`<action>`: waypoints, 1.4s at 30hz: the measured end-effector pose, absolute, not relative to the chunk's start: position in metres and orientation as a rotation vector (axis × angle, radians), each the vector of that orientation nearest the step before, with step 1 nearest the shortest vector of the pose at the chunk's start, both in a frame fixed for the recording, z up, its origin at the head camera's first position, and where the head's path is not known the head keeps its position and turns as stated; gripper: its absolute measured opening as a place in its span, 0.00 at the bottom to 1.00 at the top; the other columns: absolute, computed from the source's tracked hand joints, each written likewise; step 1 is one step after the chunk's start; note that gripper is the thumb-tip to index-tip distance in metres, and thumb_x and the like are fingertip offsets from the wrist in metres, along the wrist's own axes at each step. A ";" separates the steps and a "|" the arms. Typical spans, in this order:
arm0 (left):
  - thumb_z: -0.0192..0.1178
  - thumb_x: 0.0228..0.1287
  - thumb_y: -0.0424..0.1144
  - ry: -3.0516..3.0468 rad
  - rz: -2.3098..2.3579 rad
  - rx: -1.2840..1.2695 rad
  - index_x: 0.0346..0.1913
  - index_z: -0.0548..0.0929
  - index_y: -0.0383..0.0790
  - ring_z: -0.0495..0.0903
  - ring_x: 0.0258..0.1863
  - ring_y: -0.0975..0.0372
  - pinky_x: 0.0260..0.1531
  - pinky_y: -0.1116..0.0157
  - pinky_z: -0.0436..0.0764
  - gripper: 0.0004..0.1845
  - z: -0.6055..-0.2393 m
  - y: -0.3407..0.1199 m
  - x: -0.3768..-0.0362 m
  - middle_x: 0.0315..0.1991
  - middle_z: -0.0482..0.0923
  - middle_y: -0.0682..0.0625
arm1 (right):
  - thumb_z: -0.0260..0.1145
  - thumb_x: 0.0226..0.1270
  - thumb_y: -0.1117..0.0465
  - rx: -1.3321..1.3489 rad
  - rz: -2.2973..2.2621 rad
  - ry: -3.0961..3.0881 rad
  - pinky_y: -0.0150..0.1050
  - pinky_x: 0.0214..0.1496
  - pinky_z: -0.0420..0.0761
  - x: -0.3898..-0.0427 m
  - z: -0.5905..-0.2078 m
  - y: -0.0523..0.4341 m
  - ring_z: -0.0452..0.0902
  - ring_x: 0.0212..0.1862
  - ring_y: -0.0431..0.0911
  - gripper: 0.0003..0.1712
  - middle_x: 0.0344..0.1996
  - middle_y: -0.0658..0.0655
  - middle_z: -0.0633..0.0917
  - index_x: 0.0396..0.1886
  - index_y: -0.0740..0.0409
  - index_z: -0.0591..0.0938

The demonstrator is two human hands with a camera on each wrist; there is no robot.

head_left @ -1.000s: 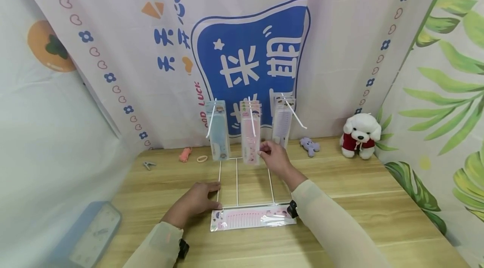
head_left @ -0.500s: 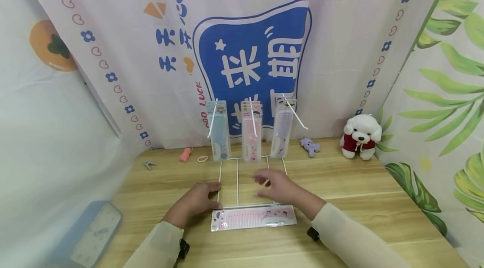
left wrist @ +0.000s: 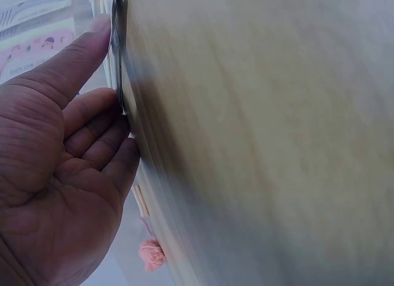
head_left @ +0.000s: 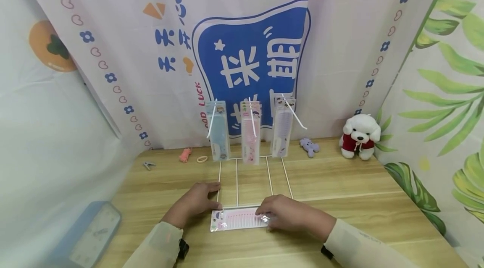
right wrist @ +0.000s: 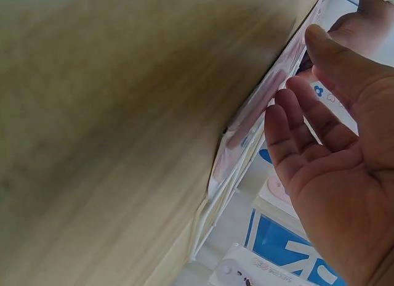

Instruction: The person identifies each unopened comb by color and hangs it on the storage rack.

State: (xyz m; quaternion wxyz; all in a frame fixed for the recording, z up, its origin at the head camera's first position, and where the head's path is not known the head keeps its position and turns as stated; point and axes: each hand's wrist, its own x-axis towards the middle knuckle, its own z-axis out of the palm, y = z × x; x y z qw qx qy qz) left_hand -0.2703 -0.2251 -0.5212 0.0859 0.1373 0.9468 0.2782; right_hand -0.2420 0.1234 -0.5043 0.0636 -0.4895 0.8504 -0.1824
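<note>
A pink comb (head_left: 240, 219) in clear packaging lies flat on the table along the front bar of a white wire display rack (head_left: 237, 182). My right hand (head_left: 289, 213) is over the package's right end, covering it. In the right wrist view, that hand's fingertips (right wrist: 275, 115) are right at the package, fingers loosely spread. My left hand (head_left: 194, 201) rests at the rack's front left corner, fingers relaxed against the side wire. Packaged combs hang from three prongs: blue ones (head_left: 218, 140) left, pink ones (head_left: 250, 146) centre, lilac ones (head_left: 282, 129) right.
Behind the rack hangs a printed curtain (head_left: 340, 49). A white toy dog (head_left: 361, 135) and a purple figure (head_left: 310, 147) sit at right. At left are a coral-coloured item (head_left: 185, 155), a hair tie (head_left: 202, 159), a grey clip (head_left: 149, 165) and a blue box (head_left: 90, 234).
My right hand has left the hanging pink combs and come down toward me to the packaged comb on the table. The left hand has stayed at the rack's corner.
</note>
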 end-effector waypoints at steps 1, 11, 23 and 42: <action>0.82 0.61 0.46 2.821 0.833 0.404 0.72 0.83 0.37 0.71 0.80 0.43 0.79 0.44 0.72 0.38 -0.521 -0.225 -0.270 0.76 0.78 0.44 | 0.80 0.68 0.58 -1.479 -0.546 2.574 0.36 0.64 0.85 -0.242 -0.505 0.124 0.84 0.57 0.36 0.24 0.55 0.45 0.89 0.63 0.50 0.89; 0.82 0.62 0.45 2.811 0.847 0.438 0.72 0.83 0.35 0.71 0.80 0.42 0.80 0.44 0.71 0.37 -0.520 -0.227 -0.270 0.77 0.77 0.44 | 0.78 0.66 0.65 -1.404 -0.573 2.571 0.31 0.58 0.86 -0.241 -0.512 0.129 0.83 0.51 0.33 0.23 0.50 0.44 0.91 0.61 0.50 0.91; 0.82 0.62 0.46 2.801 0.852 0.392 0.73 0.83 0.37 0.70 0.80 0.43 0.80 0.43 0.70 0.38 -0.517 -0.225 -0.269 0.77 0.77 0.45 | 0.83 0.63 0.56 -1.333 -0.586 2.576 0.31 0.57 0.84 -0.222 -0.508 0.144 0.78 0.54 0.33 0.23 0.53 0.42 0.85 0.59 0.45 0.91; 0.82 0.62 0.45 2.797 0.865 0.406 0.74 0.82 0.37 0.70 0.80 0.42 0.80 0.43 0.70 0.38 -0.520 -0.225 -0.269 0.78 0.77 0.44 | 0.91 0.50 0.49 -1.125 -0.476 2.601 0.37 0.62 0.84 -0.214 -0.510 0.140 0.75 0.53 0.32 0.45 0.56 0.42 0.82 0.70 0.42 0.83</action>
